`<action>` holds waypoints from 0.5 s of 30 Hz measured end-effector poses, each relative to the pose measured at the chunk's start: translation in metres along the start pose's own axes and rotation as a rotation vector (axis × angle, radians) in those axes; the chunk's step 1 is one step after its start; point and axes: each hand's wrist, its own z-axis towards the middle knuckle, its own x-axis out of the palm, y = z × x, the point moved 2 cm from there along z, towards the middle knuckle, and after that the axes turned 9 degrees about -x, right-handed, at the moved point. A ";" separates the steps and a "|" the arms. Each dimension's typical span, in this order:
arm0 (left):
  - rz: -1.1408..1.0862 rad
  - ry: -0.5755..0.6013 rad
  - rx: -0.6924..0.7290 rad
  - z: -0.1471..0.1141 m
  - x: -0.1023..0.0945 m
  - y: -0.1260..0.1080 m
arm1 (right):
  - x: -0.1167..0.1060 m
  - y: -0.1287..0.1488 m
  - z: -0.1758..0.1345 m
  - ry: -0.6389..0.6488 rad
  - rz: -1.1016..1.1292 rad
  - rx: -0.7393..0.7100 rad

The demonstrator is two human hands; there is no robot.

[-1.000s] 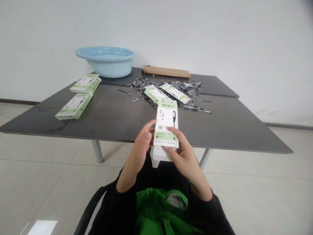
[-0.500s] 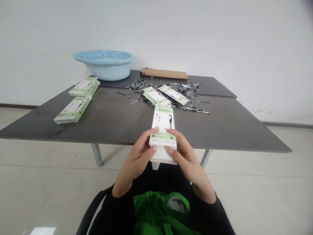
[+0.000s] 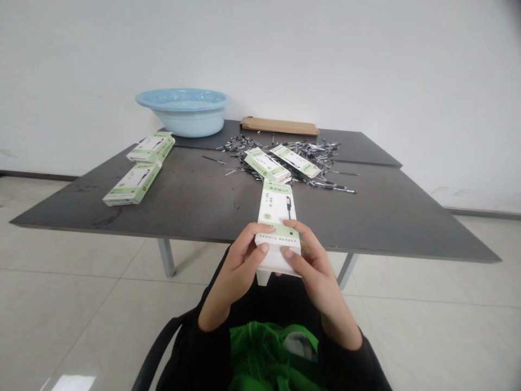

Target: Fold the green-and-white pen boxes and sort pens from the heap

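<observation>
A white and green pen box (image 3: 277,209) with a pen printed on its top is held between both hands, just off the table's near edge. My left hand (image 3: 246,263) grips its near left side, thumb by the white end flap. On the near right side, my right hand (image 3: 315,266) is closed on the same box, its thumb at the end. A white flap sticks out below the near end. Beyond the box's far end, two more pen boxes, one on the left (image 3: 267,165) and one on the right (image 3: 295,161), lie on a heap of black and clear pens (image 3: 321,149).
Two pen boxes (image 3: 133,183) lie end to end at the left of the dark table (image 3: 195,212). At the back stand a light blue basin (image 3: 191,122) and, to its right, a flat brown cardboard piece (image 3: 280,126). Green cloth (image 3: 264,353) lies on my lap.
The view has shifted slightly, so the table and its things appear a little further right. Both hands keep hold of the pen box in much the same way.
</observation>
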 end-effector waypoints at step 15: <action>-0.272 0.416 -0.002 -0.009 -0.005 0.001 | -0.009 0.003 -0.004 0.331 0.119 -0.076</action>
